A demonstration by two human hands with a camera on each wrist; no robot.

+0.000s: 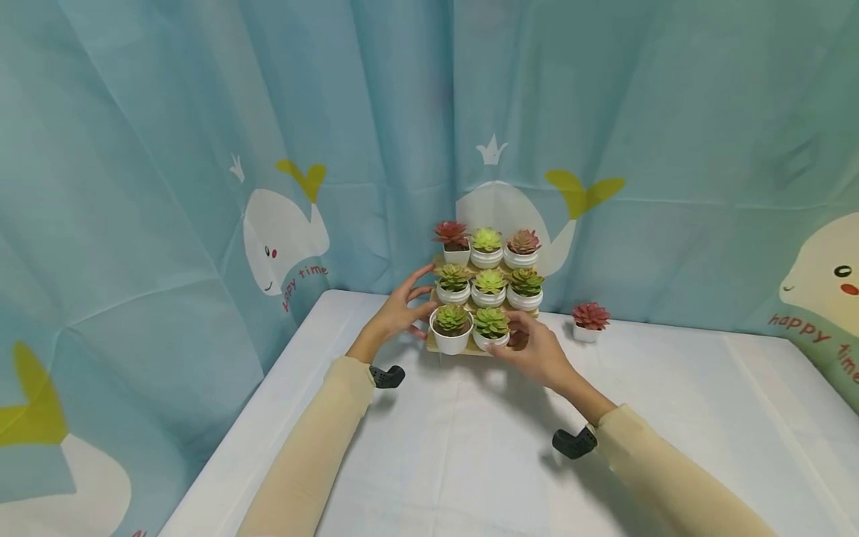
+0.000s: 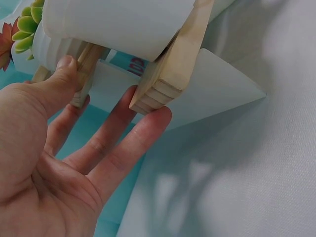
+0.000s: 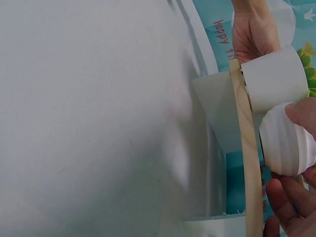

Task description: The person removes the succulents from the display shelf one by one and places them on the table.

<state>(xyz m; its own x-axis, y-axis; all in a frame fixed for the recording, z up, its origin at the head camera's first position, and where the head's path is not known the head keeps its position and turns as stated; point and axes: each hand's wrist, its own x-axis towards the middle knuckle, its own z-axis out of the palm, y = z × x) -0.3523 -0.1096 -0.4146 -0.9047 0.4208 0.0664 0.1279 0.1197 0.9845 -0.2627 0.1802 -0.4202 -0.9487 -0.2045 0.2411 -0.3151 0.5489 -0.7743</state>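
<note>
A tiered wooden stand (image 1: 432, 347) carries rows of artificial succulents in white pots, some red, some green. In the left wrist view its front board (image 2: 173, 74) and a pale triangular side panel (image 2: 222, 91) show. My left hand (image 1: 401, 307) holds the stand's left end, thumb on a middle shelf and fingertips against the board ends. At the front row, my right hand (image 1: 540, 354) grips a potted succulent (image 1: 491, 324) with a ribbed white pot (image 3: 284, 140), thumb on one side and fingers on the other. Beside it sits a smooth round pot (image 3: 274, 79) with a green succulent (image 1: 452, 319).
A red succulent in a small white pot (image 1: 589, 322) stands on the white-covered table (image 1: 470, 447), right of the stand. Behind hangs a blue curtain (image 1: 416, 112) printed with whales. Each wrist wears a black device (image 1: 575, 443).
</note>
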